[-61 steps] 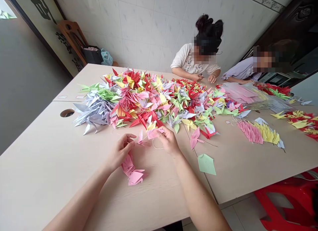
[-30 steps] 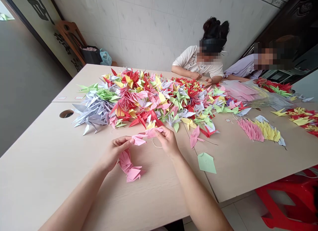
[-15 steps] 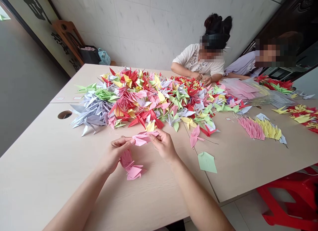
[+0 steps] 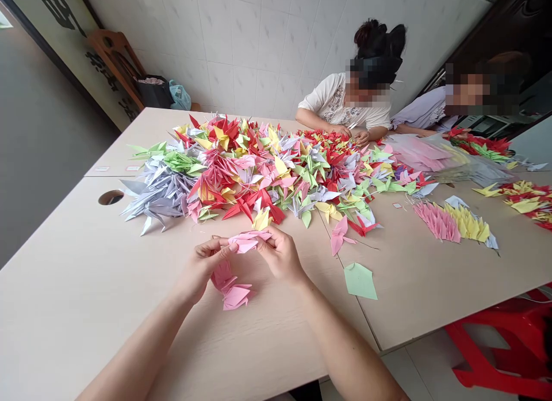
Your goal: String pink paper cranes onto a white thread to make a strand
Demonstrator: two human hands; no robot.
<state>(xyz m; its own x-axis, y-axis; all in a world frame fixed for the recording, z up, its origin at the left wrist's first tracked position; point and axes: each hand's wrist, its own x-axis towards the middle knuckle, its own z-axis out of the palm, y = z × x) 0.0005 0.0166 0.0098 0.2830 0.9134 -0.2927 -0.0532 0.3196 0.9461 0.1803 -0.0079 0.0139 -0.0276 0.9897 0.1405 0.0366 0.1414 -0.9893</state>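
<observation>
Between my two hands is a folded pink paper crane (image 4: pixel 245 243), held just above the table. My left hand (image 4: pixel 206 263) pinches its left end between thumb and fingers. On the other end, my right hand (image 4: pixel 280 253) closes with thumb and fingertips. Other pink paper cranes (image 4: pixel 235 295) rest on the table below my left hand, partly hidden by it. A large heap of red, yellow, green, white and pink paper cranes (image 4: pixel 241 177) spreads just beyond my hands. Right of my right hand lie a single pink crane (image 4: pixel 340 235) and a green paper piece (image 4: pixel 360 281).
Rows of pink and yellow folded cranes (image 4: pixel 470 223) lie on the right of the table (image 4: pixel 107 297). Clear plastic bags (image 4: pixel 431 157) sit behind them. Two people work across the table. A red stool (image 4: pixel 487 355) stands at lower right. The table has a round hole (image 4: pixel 111 197).
My right hand has shifted slightly left, nearer my left hand, with the pink crane still between them. The view has moved a little.
</observation>
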